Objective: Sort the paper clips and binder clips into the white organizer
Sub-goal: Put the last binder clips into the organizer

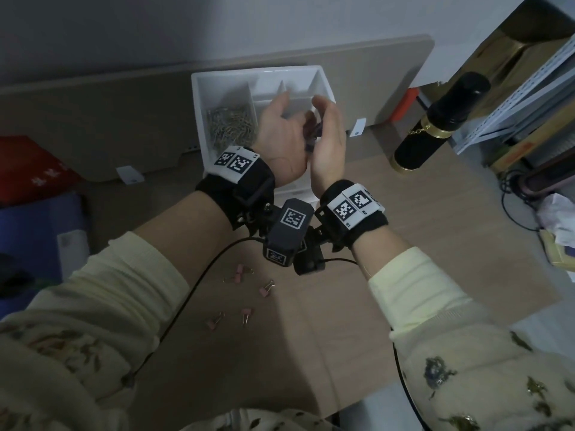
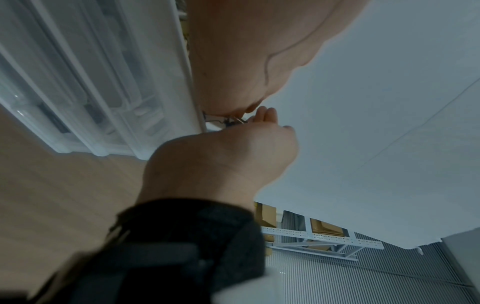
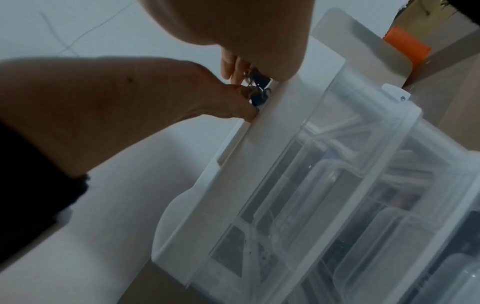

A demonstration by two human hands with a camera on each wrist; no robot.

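Five pink binder clips (image 1: 241, 298) wait on the bench (image 1: 389, 275), lower centre. Paper clips (image 1: 231, 124) fill the white organizer's (image 1: 199, 119) left compartment. Your left hand (image 1: 280, 141) and right hand (image 1: 328, 141) cup dark binder clips (image 1: 311, 132) above it, fingers curled round them.

Both hands cupped over dark clips at the organizer rim

The right hand (image 3: 130, 107) and left hand (image 3: 233, 26) enclose dark binder clips (image 3: 259, 86) against the white organizer (image 3: 272, 144) edge.

Cream sleeves (image 1: 130, 275) with floral print; black wristbands (image 1: 239, 185) bearing white tags (image 1: 233, 160); black cables (image 1: 186, 300).
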